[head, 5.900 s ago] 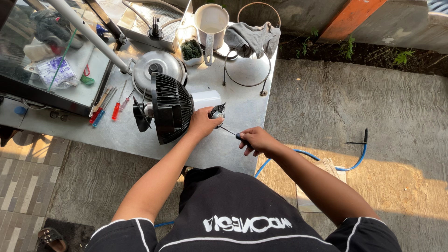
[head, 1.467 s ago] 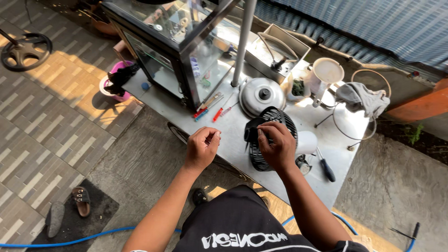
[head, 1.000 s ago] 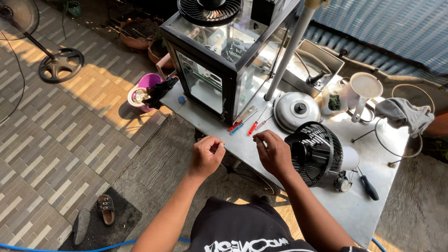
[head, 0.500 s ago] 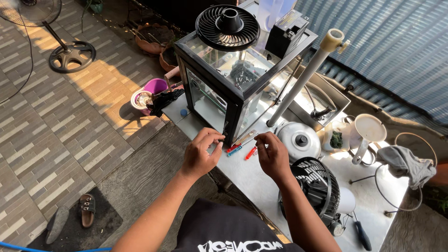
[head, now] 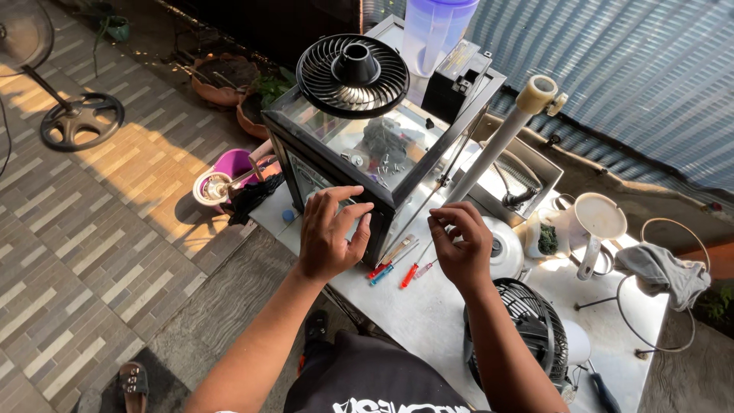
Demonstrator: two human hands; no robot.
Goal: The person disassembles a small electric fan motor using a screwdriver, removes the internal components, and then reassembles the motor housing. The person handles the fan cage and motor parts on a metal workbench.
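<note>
A: In the head view, where are the hands around the glass display case [head: 382, 160]?

B: The left hand [head: 329, 237] presses spread fingers on its front corner. The right hand [head: 461, 246] hovers just right of that corner, fingertips pinched together; whether anything is between them, I cannot tell.

A: And nearby?

B: Screwdrivers [head: 397, 264] lie on the table [head: 428, 313] below the case, between both hands. A black fan grille [head: 352, 75] rests on top.
</note>
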